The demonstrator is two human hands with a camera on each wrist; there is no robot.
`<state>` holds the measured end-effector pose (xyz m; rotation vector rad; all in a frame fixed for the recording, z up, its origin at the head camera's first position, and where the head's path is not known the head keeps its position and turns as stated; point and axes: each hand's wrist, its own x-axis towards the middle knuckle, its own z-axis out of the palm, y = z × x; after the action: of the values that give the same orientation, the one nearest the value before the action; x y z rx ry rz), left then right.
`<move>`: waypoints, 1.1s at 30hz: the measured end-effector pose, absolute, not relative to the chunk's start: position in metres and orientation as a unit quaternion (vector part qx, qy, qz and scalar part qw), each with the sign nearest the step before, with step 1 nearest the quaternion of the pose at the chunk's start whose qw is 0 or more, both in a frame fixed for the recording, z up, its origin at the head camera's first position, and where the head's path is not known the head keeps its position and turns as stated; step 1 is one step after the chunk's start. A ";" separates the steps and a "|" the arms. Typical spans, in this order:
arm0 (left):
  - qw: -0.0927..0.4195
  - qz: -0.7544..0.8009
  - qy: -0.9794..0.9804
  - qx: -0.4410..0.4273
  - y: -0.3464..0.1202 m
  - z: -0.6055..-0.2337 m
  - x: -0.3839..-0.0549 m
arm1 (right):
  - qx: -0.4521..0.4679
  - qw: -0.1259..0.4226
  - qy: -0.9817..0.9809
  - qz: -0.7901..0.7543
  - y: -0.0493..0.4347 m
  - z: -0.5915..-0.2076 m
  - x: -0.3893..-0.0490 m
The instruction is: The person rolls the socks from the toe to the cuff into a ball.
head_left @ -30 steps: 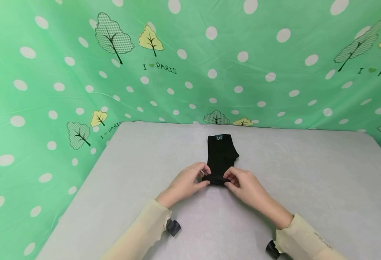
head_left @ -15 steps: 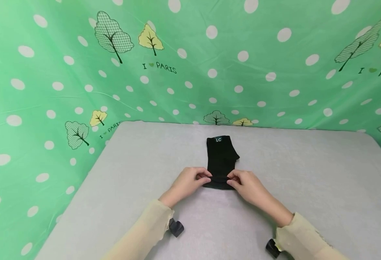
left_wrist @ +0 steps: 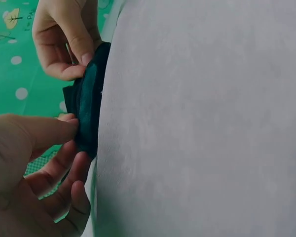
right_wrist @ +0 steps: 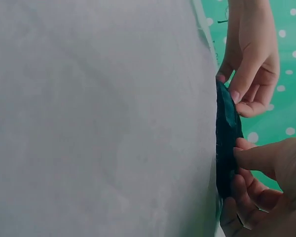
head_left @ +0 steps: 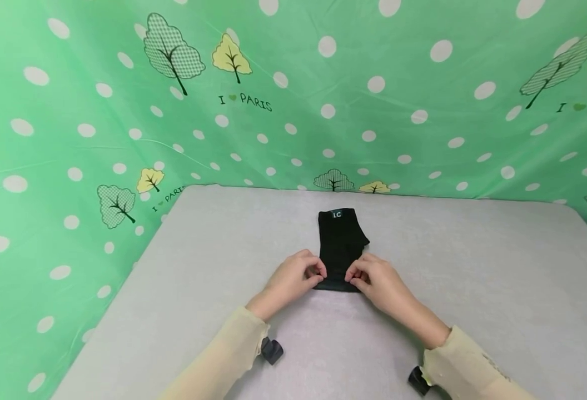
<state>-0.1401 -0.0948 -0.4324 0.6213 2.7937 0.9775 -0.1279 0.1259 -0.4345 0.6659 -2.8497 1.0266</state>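
Observation:
A black sock (head_left: 338, 239) lies flat on the table, its cuff with a small "LC" label pointing away from me and its heel bulging right. The end nearest me is turned up into a folded band. My left hand (head_left: 292, 278) pinches the left side of that band between thumb and fingers. On the band's right side, my right hand (head_left: 381, 280) pinches it the same way. From the left wrist, the folded sock (left_wrist: 89, 103) shows as a thick layered edge between both hands. The right wrist view has the same edge of the sock (right_wrist: 228, 138), fingertips on it.
The sock rests on a grey cloth-covered table (head_left: 223, 233). Behind and to the left hangs a green curtain (head_left: 293, 100) with white dots and printed trees. Black wrist devices sit under both cream sleeves (head_left: 223, 350).
The near end, earlier held up as a bunched roll, now lies flatter as a folded band. Both hands have shifted their pinch slightly along it; the cuff end has barely moved.

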 end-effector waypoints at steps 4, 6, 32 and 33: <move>0.068 0.292 0.932 0.206 -0.097 -0.430 -0.139 | 0.221 0.014 -0.919 0.327 0.130 -0.433 -0.127; 0.074 0.277 0.935 0.210 -0.098 -0.429 -0.138 | 0.227 0.010 -0.919 0.323 0.132 -0.433 -0.126; 0.068 0.330 0.926 0.172 -0.105 -0.432 -0.142 | 0.204 0.015 -0.919 0.337 0.134 -0.436 -0.130; 0.070 0.334 0.925 0.166 -0.105 -0.432 -0.142 | 0.202 0.016 -0.920 0.336 0.134 -0.436 -0.131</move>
<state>-0.1425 -0.1046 -0.4316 0.4988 2.7836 1.0065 -0.1306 0.1337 -0.4357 0.6270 -2.8612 1.0458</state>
